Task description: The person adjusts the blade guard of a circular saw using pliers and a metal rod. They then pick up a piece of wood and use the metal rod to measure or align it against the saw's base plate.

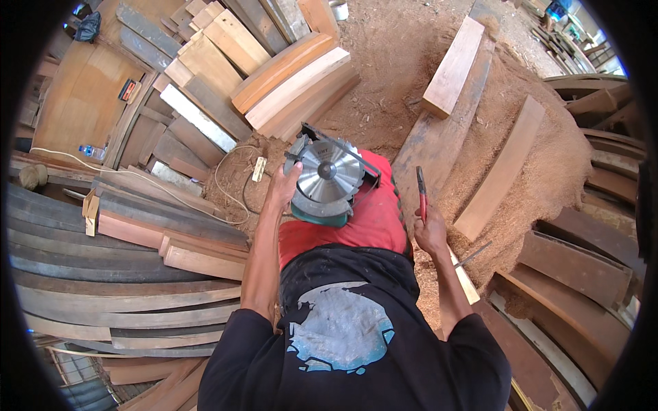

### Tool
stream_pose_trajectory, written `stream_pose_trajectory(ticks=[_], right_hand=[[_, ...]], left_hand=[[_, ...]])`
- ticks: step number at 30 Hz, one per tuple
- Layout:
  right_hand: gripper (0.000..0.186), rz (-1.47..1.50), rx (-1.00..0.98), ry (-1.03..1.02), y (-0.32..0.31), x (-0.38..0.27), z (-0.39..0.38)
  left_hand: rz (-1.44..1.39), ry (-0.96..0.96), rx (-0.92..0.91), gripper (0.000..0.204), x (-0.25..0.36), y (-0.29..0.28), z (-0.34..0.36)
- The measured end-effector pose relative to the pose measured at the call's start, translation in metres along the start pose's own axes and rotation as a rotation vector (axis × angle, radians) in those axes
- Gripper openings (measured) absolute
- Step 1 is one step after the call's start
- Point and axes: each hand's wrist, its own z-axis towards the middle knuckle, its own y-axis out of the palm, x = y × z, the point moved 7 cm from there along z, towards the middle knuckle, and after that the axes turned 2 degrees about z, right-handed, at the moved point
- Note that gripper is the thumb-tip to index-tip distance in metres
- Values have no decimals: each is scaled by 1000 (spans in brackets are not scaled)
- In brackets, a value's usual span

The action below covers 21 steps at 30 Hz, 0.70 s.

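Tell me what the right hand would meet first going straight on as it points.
Probably the long dark plank, in line beyond the red-handled tool that the right hand holds. Depth is unclear from this single view, so the hand might pass above it.

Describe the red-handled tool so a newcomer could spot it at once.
Find the sawdust pile on the right. Left of it, the person's right hand holds a slim tool. Its red handle and dark metal tip set it apart from the bare planks nearby.
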Motion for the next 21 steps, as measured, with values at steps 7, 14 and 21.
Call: stream_pose_trajectory(ticks=[7, 14, 21], right_hand=[[40, -454, 284, -148, 9, -10, 15], [30, -43, 309, -376, -48, -178, 33], [26, -195, 319, -431, -42, -191, 50]], left_hand=[[177, 124, -14, 72, 33, 9, -20], [508, 215, -16, 59, 109, 51, -43], [676, 327, 6, 50, 136, 83, -57]])
